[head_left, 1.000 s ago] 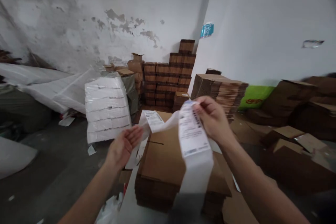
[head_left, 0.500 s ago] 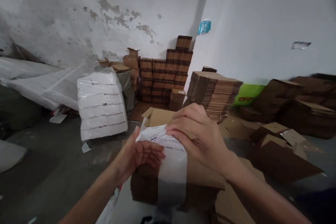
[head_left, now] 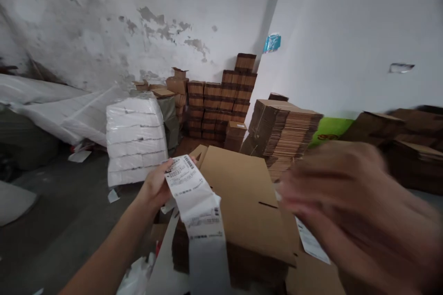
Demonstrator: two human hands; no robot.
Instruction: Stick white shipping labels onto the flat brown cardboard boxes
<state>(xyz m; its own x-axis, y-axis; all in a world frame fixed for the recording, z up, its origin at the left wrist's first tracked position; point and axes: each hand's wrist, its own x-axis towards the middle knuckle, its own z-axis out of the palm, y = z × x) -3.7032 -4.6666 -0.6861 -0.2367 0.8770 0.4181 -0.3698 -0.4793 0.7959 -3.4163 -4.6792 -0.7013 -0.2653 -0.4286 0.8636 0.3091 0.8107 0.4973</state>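
My left hand (head_left: 157, 185) is closed on the top end of a long white strip of printed shipping labels (head_left: 196, 205), which hangs down in front of a stack of flattened cardboard boxes (head_left: 242, 203). My right hand (head_left: 349, 207) is close to the camera at the right and smeared by motion, so its fingers are unclear. It is apart from the strip. A single white label (head_left: 311, 242) shows just below it, over the cardboard; whether the hand holds it I cannot tell.
A wrapped bale of white sheets (head_left: 135, 140) stands on the grey floor at the left. Stacks of folded cartons (head_left: 287, 131) and small brown boxes (head_left: 221, 99) line the wall corner. Loose cardboard (head_left: 408, 143) and a green bag (head_left: 328, 129) lie at the right.
The two hands were together on the label strip half a second ago. Now my right hand has swung away to the right, and the strip hangs from my left hand alone.
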